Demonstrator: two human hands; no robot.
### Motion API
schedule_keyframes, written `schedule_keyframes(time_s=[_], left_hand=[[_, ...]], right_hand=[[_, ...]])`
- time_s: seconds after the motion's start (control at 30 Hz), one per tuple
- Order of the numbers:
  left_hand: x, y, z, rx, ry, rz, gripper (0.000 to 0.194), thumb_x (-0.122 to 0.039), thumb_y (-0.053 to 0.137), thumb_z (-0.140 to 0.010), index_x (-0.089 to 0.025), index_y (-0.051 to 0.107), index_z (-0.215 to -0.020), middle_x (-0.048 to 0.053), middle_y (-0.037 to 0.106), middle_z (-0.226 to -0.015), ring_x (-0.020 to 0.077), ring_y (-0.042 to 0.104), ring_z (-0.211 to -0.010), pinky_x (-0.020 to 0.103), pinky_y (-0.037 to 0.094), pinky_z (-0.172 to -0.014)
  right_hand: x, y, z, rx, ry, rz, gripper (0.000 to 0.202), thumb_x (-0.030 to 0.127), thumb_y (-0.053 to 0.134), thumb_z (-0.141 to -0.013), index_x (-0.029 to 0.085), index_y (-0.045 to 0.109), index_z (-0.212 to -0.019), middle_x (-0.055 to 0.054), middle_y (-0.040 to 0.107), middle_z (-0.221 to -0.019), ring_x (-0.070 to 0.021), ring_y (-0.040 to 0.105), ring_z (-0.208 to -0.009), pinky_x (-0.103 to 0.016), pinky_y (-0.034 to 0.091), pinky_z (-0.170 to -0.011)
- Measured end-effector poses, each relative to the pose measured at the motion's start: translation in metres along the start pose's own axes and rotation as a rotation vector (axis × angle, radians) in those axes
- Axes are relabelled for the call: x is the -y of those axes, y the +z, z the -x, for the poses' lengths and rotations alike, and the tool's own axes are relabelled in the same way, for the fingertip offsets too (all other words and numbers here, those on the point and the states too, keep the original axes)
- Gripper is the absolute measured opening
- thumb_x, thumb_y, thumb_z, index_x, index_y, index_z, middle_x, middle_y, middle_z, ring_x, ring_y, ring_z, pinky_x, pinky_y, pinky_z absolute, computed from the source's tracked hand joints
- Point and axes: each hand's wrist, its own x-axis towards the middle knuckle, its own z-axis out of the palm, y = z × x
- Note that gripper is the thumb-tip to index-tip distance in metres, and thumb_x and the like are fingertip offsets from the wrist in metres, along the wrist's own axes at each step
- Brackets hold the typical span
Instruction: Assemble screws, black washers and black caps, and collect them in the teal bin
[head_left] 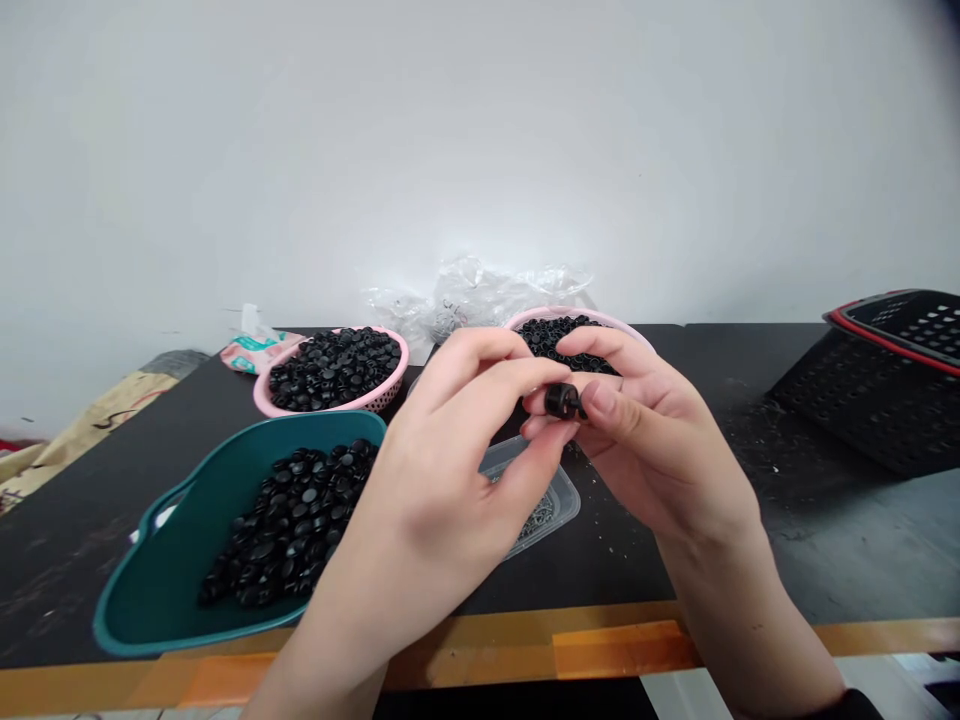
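Observation:
My left hand (457, 470) pinches a small black round plastic part (559, 400) between thumb and fingers, above the middle of the table. From the right, my right hand (652, 430) closes thumb and fingers on a thin black piece (577, 404) that meets the round part; its exact kind is too small to make out. Below the hands, partly covered by the left one, stands a clear plastic tray (568, 503) with many small metal pieces. A teal basket (142, 590) of black round caps (300, 510) is left of my left hand.
Two pink baskets stand at the back: the left basket (394, 385) holds black caps, the right basket (630, 328) small black rings. Crumpled clear plastic (480, 290) lies against the wall. A black basket with a red rim (862, 400) is at right. Orange tape (622, 648) lines the table's front edge.

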Motion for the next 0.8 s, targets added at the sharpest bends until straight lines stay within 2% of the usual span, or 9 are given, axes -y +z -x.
schedule_keyframes(time_s=[0.17, 0.43, 0.6, 0.7, 0.8], left_hand=[[-0.002, -0.003, 0.002, -0.020, 0.003, -0.051, 0.016, -0.010, 0.066, -0.097, -0.020, 0.068, -0.109, 0.001, 0.062, -0.106, 0.0095, 0.060, -0.099, 0.021, 0.054, -0.086], [-0.010, -0.001, 0.005, -0.115, 0.035, -0.190, 0.012, -0.009, 0.068, -0.096, -0.020, 0.066, -0.102, 0.001, 0.065, -0.104, 0.0116, 0.062, -0.098, 0.029, 0.055, -0.090], [-0.009, 0.000, 0.006, -0.136, 0.052, -0.202, 0.018, -0.007, 0.068, -0.094, -0.022, 0.065, -0.102, 0.000, 0.066, -0.103, 0.0142, 0.064, -0.099, 0.033, 0.054, -0.091], [-0.009, 0.001, 0.007, -0.152, 0.053, -0.222, 0.018, -0.007, 0.068, -0.094, -0.023, 0.066, -0.102, 0.000, 0.068, -0.105, 0.0154, 0.064, -0.101, 0.035, 0.054, -0.092], [-0.010, 0.001, 0.007, -0.150, 0.040, -0.221, 0.018, -0.007, 0.067, -0.095, -0.022, 0.068, -0.104, 0.000, 0.068, -0.105, 0.0146, 0.064, -0.100, 0.034, 0.053, -0.092]], right_hand=[[-0.004, 0.003, 0.003, 0.009, -0.039, 0.047, 0.013, 0.024, 0.071, -0.098, 0.027, 0.073, -0.110, 0.001, 0.082, -0.088, -0.0186, 0.079, -0.094, -0.037, 0.061, -0.098], [-0.014, 0.015, 0.010, -0.074, -0.172, 0.125, 0.013, 0.028, 0.065, -0.102, 0.030, 0.074, -0.111, 0.002, 0.080, -0.096, -0.0149, 0.077, -0.098, -0.028, 0.060, -0.092], [-0.019, 0.021, 0.012, -0.114, -0.091, 0.047, 0.014, 0.033, 0.064, -0.102, 0.031, 0.074, -0.112, 0.001, 0.079, -0.107, -0.0161, 0.073, -0.110, -0.028, 0.058, -0.096], [-0.024, 0.023, 0.011, -0.054, -0.023, -0.032, 0.021, 0.039, 0.056, -0.106, 0.030, 0.072, -0.117, -0.002, 0.077, -0.109, -0.0191, 0.070, -0.118, -0.031, 0.059, -0.098], [-0.029, 0.025, 0.011, 0.024, -0.024, -0.057, 0.028, 0.042, 0.048, -0.108, 0.029, 0.073, -0.112, -0.004, 0.075, -0.105, -0.0223, 0.069, -0.118, -0.036, 0.060, -0.097]])
